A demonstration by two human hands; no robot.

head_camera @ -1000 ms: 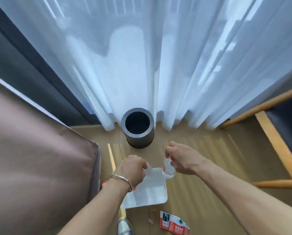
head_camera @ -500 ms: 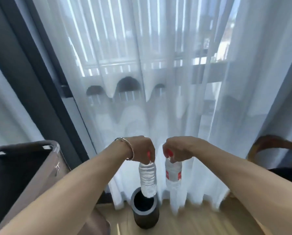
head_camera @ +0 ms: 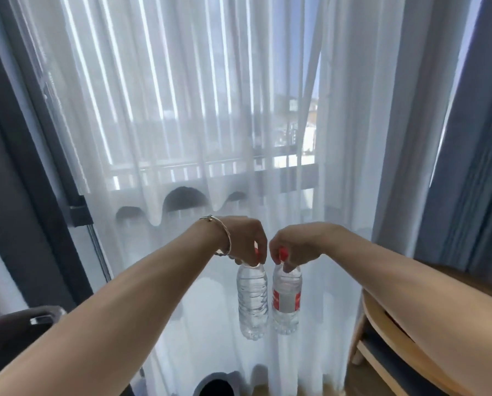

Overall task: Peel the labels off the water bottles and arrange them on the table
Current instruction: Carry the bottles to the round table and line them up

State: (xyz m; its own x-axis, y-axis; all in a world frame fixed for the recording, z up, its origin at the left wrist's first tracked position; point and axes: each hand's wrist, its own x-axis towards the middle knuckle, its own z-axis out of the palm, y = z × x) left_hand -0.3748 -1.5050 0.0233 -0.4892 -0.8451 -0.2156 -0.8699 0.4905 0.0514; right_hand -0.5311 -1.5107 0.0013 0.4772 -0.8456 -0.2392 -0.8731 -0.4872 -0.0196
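Two clear water bottles with red caps hang side by side in the air in front of the sheer curtain. My left hand pinches the cap of the bare bottle, which carries no label. My right hand pinches the cap of the labelled bottle, which has a red and white label around its middle. The two bottles almost touch each other. No table surface shows in this view.
A sheer white curtain covers the window ahead, with a grey-blue drape at the right. A dark round bin stands on the floor below. A wooden chair is at lower right, a dark bag at lower left.
Both hands rose from the floor with a bottle each, and my view tilted up from the floor to the window. The bin slid to the bottom edge of the view.
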